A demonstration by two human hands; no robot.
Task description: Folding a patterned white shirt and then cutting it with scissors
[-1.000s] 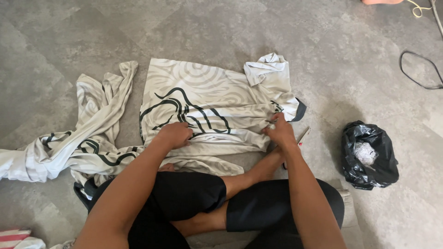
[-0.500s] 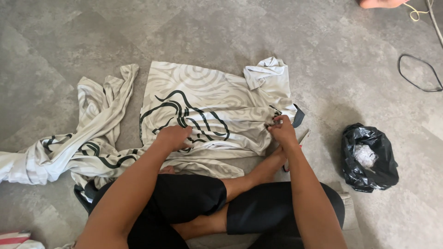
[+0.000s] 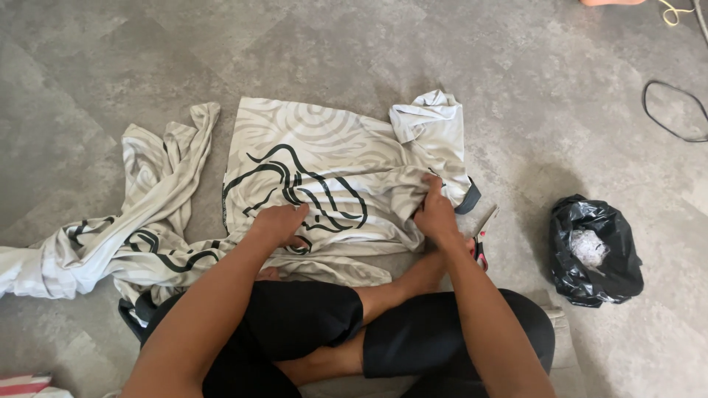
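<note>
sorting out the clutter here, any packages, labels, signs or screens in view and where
black plastic bag: on the floor at right, crumpled, open at the top, clear wrap bunched inside.
red and white striped item: bottom left corner, cut off by the frame; cannot tell if it is a package.
No labels, signs or screens.
</note>
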